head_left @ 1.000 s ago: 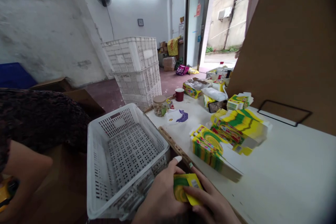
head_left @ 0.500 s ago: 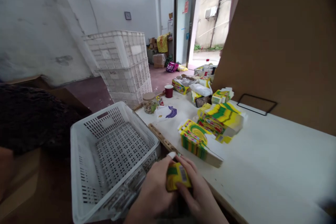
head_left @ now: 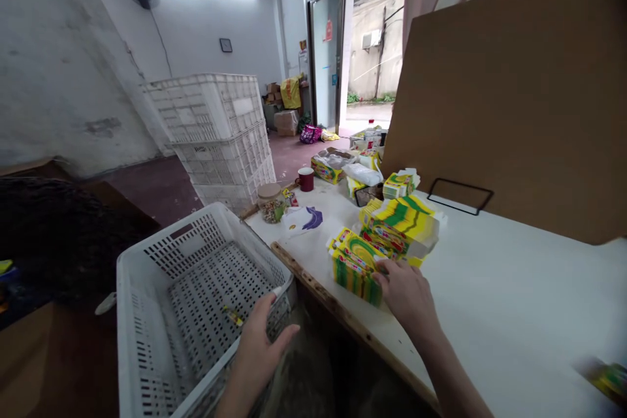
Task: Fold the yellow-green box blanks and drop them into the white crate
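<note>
My left hand (head_left: 262, 343) is over the near right rim of the white plastic crate (head_left: 128, 313), thumb spread from the fingers, holding nothing. Inside the crate lies a small yellow-and-green thing (head_left: 232, 315), too small to make out fully. On the table, my right hand (head_left: 409, 294) pinches the near end of a row of flat yellow-and-green cartons (head_left: 353, 264); its fingers partly hide that end. Behind this row, a second bunch of similar cartons (head_left: 404, 222) leans over.
A lidded jar (head_left: 271, 204), a red mug (head_left: 305, 179) and a printed sheet (head_left: 301, 219) sit along the white table's (head_left: 519, 300) far left side. Stacked white crates (head_left: 220, 130) rise behind. A big cardboard sheet (head_left: 509, 98) stands at right. A blurred yellow-green object (head_left: 610, 379) shows at lower right.
The small yellow box has left my hands, and a yellow thing now shows in the crate. My right hand has moved to the cartons; my left has opened beside the crate.
</note>
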Tool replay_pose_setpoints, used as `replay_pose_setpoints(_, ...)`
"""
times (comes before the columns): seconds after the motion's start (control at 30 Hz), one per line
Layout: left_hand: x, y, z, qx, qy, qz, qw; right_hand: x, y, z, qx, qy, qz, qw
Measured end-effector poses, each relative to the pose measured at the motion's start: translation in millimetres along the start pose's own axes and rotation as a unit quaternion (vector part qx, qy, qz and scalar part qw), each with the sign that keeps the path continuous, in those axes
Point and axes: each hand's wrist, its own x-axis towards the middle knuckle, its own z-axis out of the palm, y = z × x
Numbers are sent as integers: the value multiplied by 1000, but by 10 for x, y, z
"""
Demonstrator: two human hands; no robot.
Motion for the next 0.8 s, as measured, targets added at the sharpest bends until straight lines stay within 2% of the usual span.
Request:
replay_pose_setpoints(0.17,-74,129,76,-81,-87,-12,993,16,-21,-136,61,34,17,997)
replay_pose_setpoints(0.27,-115,194,210,-247,-112,-43,961,-126,-182,-268,181,54,15,982)
replay_pose_setpoints(0.3,-127,227,272,-321,-108,-41,940,-208,-273,-304,234,37,-2,971)
replay_pose_setpoints(0.33,-137,269,333,-391,-104,-34,914,-303,-377,-329,283,-5,-28,959)
replay_pose_setpoints(0.43,-141,452,459,-548,-91,-23,831,-599,-695,-322,404,-189,-113,888)
replay_pose_setpoints(0.5,-118,595,466,-625,-63,-44,777,-758,-850,-255,485,-236,-106,836)
replay_pose_setpoints(0.6,-69,765,422,-707,41,-77,702,-909,-961,-104,565,-236,-70,788)
replay_pose_setpoints(0.7,-70,797,441,-718,118,-128,674,-984,-973,40,611,-229,-36,757)
replay_pose_setpoints(0.8,-137,670,537,-711,127,-185,667,-1001,-925,101,629,-201,-8,751)
